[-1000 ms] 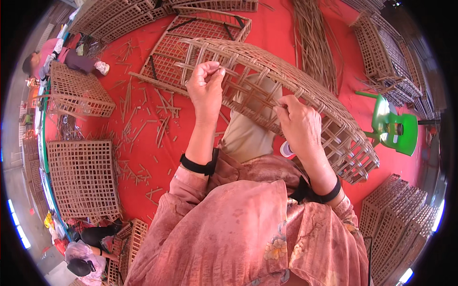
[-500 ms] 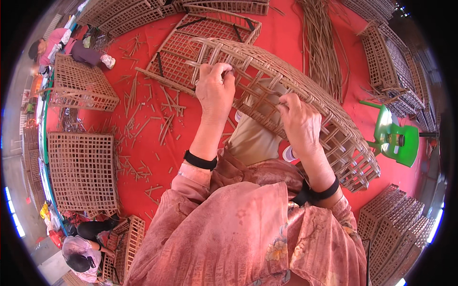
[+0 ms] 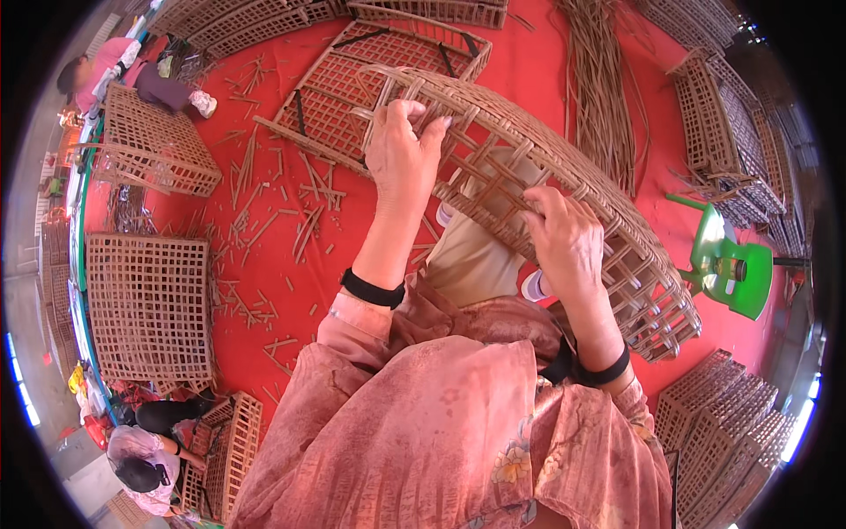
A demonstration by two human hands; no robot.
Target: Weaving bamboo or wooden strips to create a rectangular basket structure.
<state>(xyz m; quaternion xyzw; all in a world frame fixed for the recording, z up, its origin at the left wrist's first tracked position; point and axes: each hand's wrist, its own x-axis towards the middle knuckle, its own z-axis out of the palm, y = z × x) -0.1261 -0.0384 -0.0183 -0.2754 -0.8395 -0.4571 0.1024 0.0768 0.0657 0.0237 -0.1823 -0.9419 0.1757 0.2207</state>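
Note:
A brown wicker basket (image 3: 529,132) lies tilted across my lap, its open lattice side facing me and its densely woven side arching away to the right. My left hand (image 3: 404,150) is closed around the lattice near the basket's upper left end, with thumb and forefinger a little apart. Lower and to the right, my right hand (image 3: 568,238) curls its fingers and thumb at the middle of the lattice. Part of the weave under both hands is hidden by the fingers. A dark band circles each wrist.
A flat woven panel (image 3: 339,88) with black ties lies beyond the basket on the red floor (image 3: 291,229), among scattered cane offcuts. A bundle of long strips (image 3: 599,97) lies far right. A green plastic chair (image 3: 731,264) and stacked baskets stand right. Two people work at left.
My right hand has shifted slightly down and right, its thumb and forefinger parting. The left thumb has spread from the forefinger. The whole view has shifted slightly.

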